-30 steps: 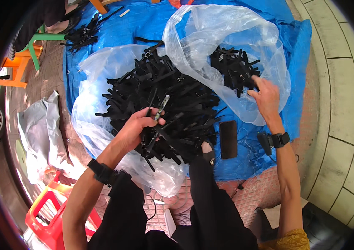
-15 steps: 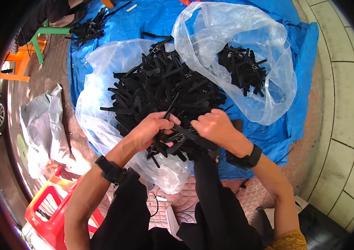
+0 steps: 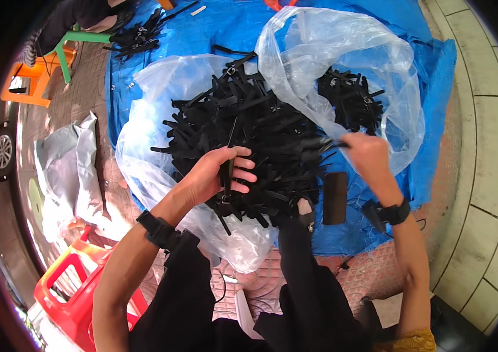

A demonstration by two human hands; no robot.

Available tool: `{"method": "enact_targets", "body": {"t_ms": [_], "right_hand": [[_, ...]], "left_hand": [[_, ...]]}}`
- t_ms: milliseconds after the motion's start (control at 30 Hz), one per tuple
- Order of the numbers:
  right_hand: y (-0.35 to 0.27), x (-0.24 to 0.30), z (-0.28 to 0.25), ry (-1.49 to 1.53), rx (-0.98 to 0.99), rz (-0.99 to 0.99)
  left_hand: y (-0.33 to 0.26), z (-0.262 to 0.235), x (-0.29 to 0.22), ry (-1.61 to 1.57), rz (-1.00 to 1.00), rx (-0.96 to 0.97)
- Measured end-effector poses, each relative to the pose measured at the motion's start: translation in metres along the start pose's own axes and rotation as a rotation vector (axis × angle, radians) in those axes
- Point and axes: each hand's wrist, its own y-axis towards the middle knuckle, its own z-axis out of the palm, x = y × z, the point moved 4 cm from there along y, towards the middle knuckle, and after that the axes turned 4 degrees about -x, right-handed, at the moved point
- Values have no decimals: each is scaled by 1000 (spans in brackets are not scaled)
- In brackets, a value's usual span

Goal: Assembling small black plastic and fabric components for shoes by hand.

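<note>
The big pile of black straps (image 3: 249, 135) lies on a clear plastic sheet (image 3: 143, 146), spread over the blue tarp (image 3: 272, 35). At the near edge of this pile the left hand (image 3: 216, 176) is closed around one black strap (image 3: 226, 170), which stands almost upright between the fingers. To the right of the pile, the right hand (image 3: 366, 154) is closed on the end of another strap (image 3: 334, 144), just at the opening of a clear plastic bag (image 3: 343, 53). Inside this bag, behind the right hand, lies a smaller heap of straps (image 3: 354, 100). A black phone (image 3: 335, 198) lies flat on the tarp just right of the pile's near edge. Far left of the pile stands an orange stool (image 3: 31, 82), and nearer to the person a red plastic stool (image 3: 78, 293).
</note>
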Motion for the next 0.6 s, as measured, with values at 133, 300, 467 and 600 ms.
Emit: {"method": "enact_targets", "body": {"t_ms": [133, 300, 467, 600], "right_hand": [[6, -43, -26, -195, -19, 209], [55, 65, -7, 159, -57, -166], [45, 137, 21, 291, 27, -286], [16, 132, 28, 249, 59, -372]], "left_hand": [[3, 6, 1, -31, -34, 50], [-3, 15, 3, 17, -94, 101], [-9, 40, 13, 128, -99, 176], [-12, 43, 28, 132, -187, 192]]}}
